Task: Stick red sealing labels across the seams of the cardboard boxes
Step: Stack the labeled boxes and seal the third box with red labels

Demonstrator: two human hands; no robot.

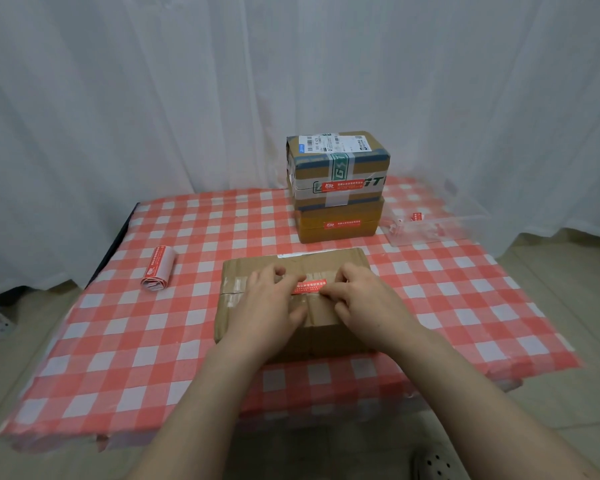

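The left hand [267, 299] and right hand [364, 299] sit with curled fingers on the near cardboard box [243, 268]; pinching or pressing, I cannot tell. Between them lies the red label [309, 287], its long axis running hand to hand, equally near both. Beyond stand two stacked boxes [336, 188], already labelled.

Soft, even, moderately bright light falls from above and leaves only faint, blurry shadows on the box [257, 327] and the desk [118, 341]. The curtain [187, 98] reads greyish. The wide lens bows the desk's edges and stretches whatever lies near the bottom edge. The whole frame is slightly soft, and the print on the label [309, 287] is unreadable.
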